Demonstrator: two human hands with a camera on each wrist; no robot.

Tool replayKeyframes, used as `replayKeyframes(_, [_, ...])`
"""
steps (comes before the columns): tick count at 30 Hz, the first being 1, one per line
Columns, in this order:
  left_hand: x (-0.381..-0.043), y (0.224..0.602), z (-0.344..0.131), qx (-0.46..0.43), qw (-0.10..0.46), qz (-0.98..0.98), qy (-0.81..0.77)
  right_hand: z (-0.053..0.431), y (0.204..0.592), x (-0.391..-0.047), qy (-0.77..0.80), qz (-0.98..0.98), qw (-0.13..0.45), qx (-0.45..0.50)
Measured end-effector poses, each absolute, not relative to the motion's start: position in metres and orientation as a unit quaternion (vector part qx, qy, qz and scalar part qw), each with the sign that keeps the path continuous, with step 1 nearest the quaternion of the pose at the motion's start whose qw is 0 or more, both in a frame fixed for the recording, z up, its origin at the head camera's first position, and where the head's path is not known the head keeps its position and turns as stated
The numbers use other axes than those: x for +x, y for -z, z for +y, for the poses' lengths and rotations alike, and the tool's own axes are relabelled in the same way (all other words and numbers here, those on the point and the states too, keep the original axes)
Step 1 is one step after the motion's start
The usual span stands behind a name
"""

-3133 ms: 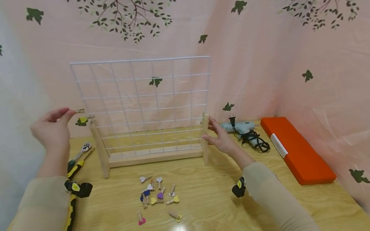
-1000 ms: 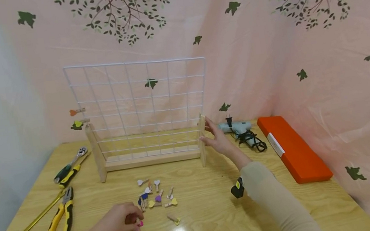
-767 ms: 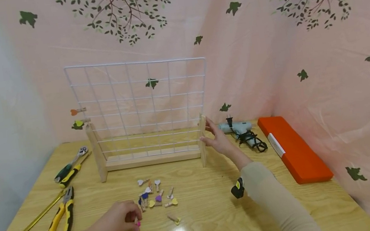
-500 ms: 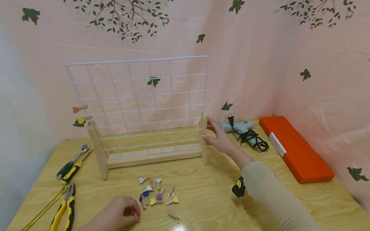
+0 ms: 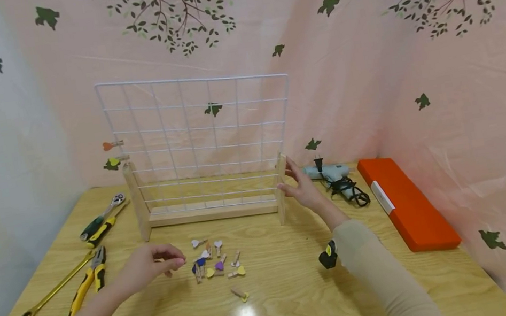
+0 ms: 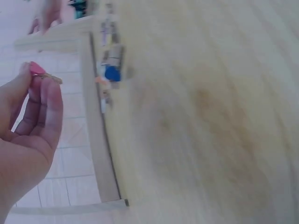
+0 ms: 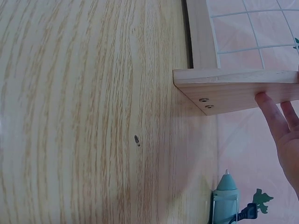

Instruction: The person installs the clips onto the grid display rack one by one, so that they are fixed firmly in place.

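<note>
A small clothespin with a pink heart [image 6: 37,68] is pinched between the thumb and fingertips of my left hand [image 5: 144,268], raised over the table left of the loose pins. Several wooden clothespins with coloured hearts lie in a loose group, among them a purple-heart pin [image 5: 220,265]. Behind them stands a white wire grid [image 5: 190,79] in a wooden stand [image 5: 212,215]. An orange-heart clothespin [image 5: 108,146] and a yellow-heart one [image 5: 114,161] are clipped to its left edge. My right hand [image 5: 303,190] rests thumb and fingers against the stand's right post [image 7: 215,91].
At the left lie a ratchet [image 5: 93,227], a screwdriver [image 5: 99,235], a brass-coloured wrench [image 5: 57,287] and yellow-black pliers [image 5: 82,292]. A blue glue gun [image 5: 332,171] with a black cord and a long red box [image 5: 407,204] are at the right.
My left hand let go of the orange-heart clothespin on the grid's left edge, then picked the pink-heart one off the table and lifted it. My right hand stays at the post.
</note>
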State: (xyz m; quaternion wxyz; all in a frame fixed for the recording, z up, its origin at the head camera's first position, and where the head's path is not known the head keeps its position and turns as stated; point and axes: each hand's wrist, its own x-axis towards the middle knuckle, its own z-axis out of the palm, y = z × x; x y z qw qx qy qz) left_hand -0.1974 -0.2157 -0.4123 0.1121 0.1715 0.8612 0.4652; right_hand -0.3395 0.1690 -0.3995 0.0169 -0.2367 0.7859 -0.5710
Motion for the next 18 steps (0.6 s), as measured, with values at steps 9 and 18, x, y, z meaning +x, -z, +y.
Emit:
replayKeyframes(9, [-0.206,0.391,-0.216,0.091,0.088,0.815,-0.565,0.167,0.400,-0.338,0.568,0.790,0.023,-0.232])
replayKeyframes(18, [-0.221,0.422,-0.200,0.252,0.040,0.905,-0.341,0.168,0.397,-0.336,0.558,0.799,0.022,-0.222])
